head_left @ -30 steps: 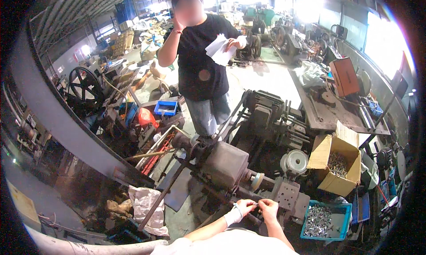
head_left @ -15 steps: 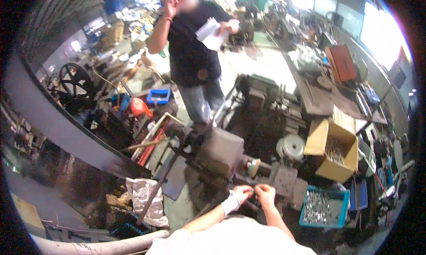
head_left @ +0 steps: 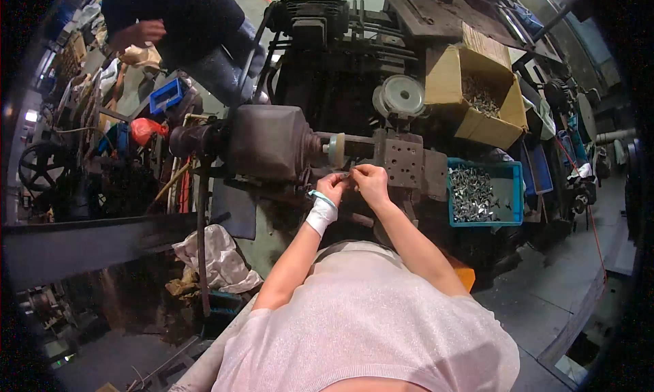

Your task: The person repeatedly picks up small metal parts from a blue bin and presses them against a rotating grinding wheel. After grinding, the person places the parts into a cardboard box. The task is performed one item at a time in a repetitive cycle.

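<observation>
My left hand (head_left: 332,186), with a white wrap and a pale band at the wrist, is closed in a pinch. Beside it, my right hand (head_left: 371,183) pinches too, fingertips meeting the left's. Between them is a small metal piece (head_left: 348,176), too small to make out its shape. Just beyond my hands is a dark lathe-like machine (head_left: 269,143) with a pale round wheel (head_left: 335,150) on its spindle. A drilled metal block (head_left: 403,161) sits right of my hands. Further right, a teal tray (head_left: 520,194) holds many small shiny metal parts (head_left: 473,194).
An open cardboard box (head_left: 487,127) of small parts stands at the far right, near a round metal pulley (head_left: 402,95). Another person (head_left: 184,31) stands at the far left. A dark upright bar (head_left: 202,249) and crumpled white sacking (head_left: 221,259) are left of me.
The view has tilted downward, so my hands and the machine appear higher. My hands stay together at the small piece. The other person now shows only in part, at the upper left.
</observation>
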